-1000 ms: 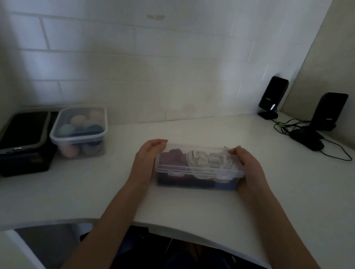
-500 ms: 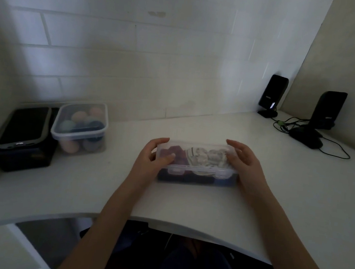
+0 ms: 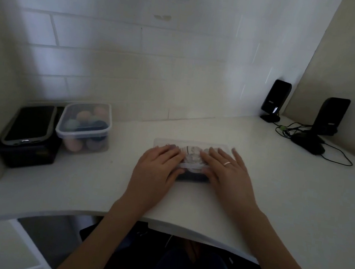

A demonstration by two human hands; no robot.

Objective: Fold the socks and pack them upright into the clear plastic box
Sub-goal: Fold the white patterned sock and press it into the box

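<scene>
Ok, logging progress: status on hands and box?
Left hand, right hand flat on lid. Clear plastic box closed, socks inside. Nothing in the way.

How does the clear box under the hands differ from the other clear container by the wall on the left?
The clear plastic box sits mid-desk with the left hand and the right hand lying flat on its lid; the lidded container stands untouched against the wall beside a phone. The box looks long and low, the container squarer and taller. The container holds pastel rounded items; the box's contents are mostly hidden. Both are see-through and lidded.
</scene>
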